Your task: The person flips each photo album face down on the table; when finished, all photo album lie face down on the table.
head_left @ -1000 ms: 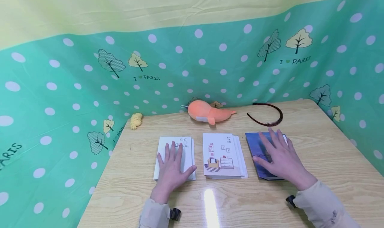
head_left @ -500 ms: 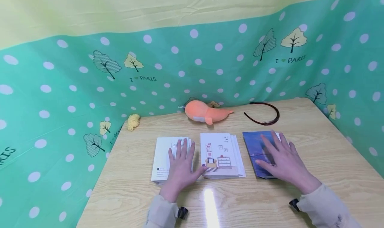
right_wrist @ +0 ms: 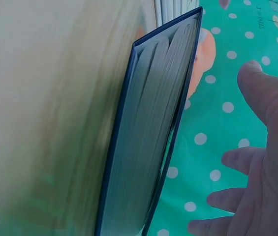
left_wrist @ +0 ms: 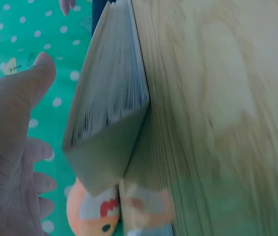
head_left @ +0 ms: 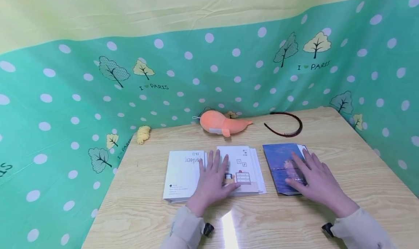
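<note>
So the big change here is the left hand (head_left: 212, 180). A second ago it was lying flat on the white book (head_left: 181, 174) at lower left of centre in the head view; half a second ago it had slid to that book's right edge; now it's over the middle book (head_left: 243, 167), the one with the little furniture drawing on the cover. Fingers are straight and spread, palm down, thumb sticking out to the right across the cover. From the head view it looks like it's resting on the book, though the left wrist view shows the fingers spread in the air beside the book's page edge, so I can't tell for sure if it's actually touching.

The right hand (head_left: 319, 181) has barely moved. It's still laid over the right half of the blue book (head_left: 283, 167), fingers straight and fanned, holding nothing. It's drifted a touch toward the right, so more of the blue cover shows than before.

All three books still lie side by side in a row across the middle of the wooden table (head_left: 343, 150). Behind them, the orange plush whale (head_left: 222, 122), the dark hairband (head_left: 284, 124) and the yellow yarn ball (head_left: 143, 134) haven't budged.
</note>
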The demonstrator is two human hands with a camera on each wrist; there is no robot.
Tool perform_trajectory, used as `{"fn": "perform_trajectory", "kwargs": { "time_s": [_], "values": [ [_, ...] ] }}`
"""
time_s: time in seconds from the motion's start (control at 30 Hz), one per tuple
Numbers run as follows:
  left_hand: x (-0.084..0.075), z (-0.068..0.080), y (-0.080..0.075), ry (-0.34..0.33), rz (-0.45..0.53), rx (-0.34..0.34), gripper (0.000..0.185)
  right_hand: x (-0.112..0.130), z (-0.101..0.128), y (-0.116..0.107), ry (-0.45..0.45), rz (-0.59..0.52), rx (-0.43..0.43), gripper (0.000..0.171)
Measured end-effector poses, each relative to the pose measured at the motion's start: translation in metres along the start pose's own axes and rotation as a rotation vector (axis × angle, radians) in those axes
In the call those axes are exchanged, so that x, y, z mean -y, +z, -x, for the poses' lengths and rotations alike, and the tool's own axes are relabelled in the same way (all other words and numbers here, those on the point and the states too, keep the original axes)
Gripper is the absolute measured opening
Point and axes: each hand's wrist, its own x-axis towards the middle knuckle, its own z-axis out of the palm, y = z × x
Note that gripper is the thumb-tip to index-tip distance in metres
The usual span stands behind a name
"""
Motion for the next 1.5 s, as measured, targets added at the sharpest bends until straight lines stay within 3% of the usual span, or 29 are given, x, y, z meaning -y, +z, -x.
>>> {"fn": "perform_trajectory", "kwargs": {
  "time_s": [0.47,0.97,1.4,1.5],
  "values": [
    [-0.038,-0.020,0.007,0.147,-0.014,0.108,0.090,-0.019,0.018,0.002,0.051,-0.032,0.030,0.088],
    [-0.072,-0.037,0.021,0.272,-0.110,0.145,0.091,-0.028,0.030,-0.001,0.173,-0.076,0.117,0.086],
    [-0.092,-0.049,0.027,0.324,-0.135,0.157,0.085,-0.037,0.035,0.002,0.189,-0.162,0.108,0.082],
    [-0.096,-0.052,0.033,0.309,-0.137,0.184,0.089,-0.038,0.036,0.002,0.187,-0.183,0.088,0.080]
  ]
}}
